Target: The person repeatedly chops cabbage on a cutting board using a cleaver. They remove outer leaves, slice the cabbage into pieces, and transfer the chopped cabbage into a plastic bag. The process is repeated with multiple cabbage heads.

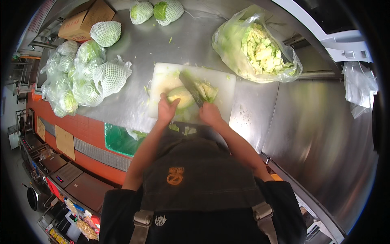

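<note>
A piece of cabbage (182,97) lies on a white cutting board (161,74), its pale side up. My left hand (167,107) grips its left end, the thumb pressed on top. In my right hand (210,113) is the handle of a broad-bladed kitchen knife (191,87). The blade slants up and to the left, along the right side of the cabbage. Just right of the blade rests a cut leafy portion of cabbage (207,91). Small green scraps are scattered on the board, and leaf bits (189,131) lie at its near edge, against my apron.
A clear plastic bag (227,45) of cut cabbage (262,52) stands at the right back of the steel table (143,39). Bagged cabbages (88,73) in foam nets crowd the left side. Behind them sits a cardboard box (82,23). A green-lined bin (118,140) is below the near edge.
</note>
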